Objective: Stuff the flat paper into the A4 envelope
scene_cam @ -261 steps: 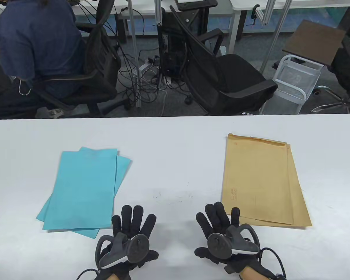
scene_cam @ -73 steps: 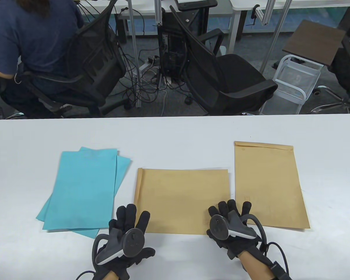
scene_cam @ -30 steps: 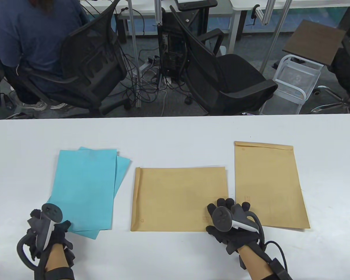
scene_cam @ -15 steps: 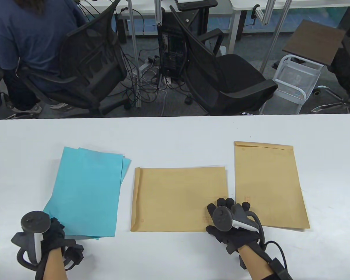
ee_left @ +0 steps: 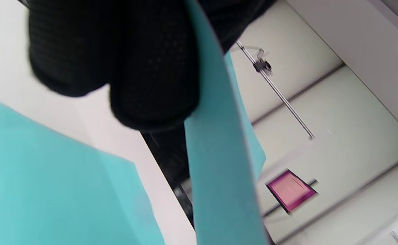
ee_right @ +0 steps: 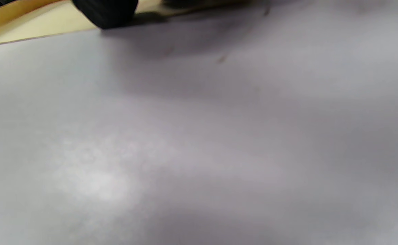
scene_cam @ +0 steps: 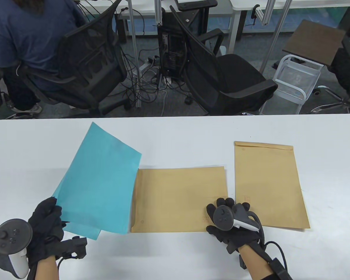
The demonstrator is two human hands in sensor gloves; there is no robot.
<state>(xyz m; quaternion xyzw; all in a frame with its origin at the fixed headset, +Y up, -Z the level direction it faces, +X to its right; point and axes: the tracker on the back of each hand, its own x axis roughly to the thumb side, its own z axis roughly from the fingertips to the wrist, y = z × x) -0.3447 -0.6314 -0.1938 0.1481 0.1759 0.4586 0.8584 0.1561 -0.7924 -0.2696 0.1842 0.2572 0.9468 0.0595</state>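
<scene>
My left hand [scene_cam: 56, 214] pinches the near left corner of a blue paper sheet [scene_cam: 100, 178] and holds it lifted and tilted, its right edge over the left end of the middle envelope. In the left wrist view the gloved fingers [ee_left: 134, 68] pinch that sheet [ee_left: 219, 163]. More blue paper [scene_cam: 86, 232] lies under it on the table and shows in the left wrist view [ee_left: 49, 190]. A brown A4 envelope [scene_cam: 180, 201] lies crosswise at the table's middle. My right hand [scene_cam: 226, 204] rests on its near right corner; a fingertip [ee_right: 105, 12] shows on the envelope [ee_right: 32, 29].
A second brown envelope [scene_cam: 269, 183] lies lengthwise to the right, close to my right hand. The white table [scene_cam: 175, 140] runs wide behind the papers. Beyond its far edge stand black office chairs [scene_cam: 221, 78] and a seated person [scene_cam: 26, 38].
My left hand has lifted the top blue sheet off the stack and swung it up and rightward over the envelope's left end. The right hand has stayed on the envelope.
</scene>
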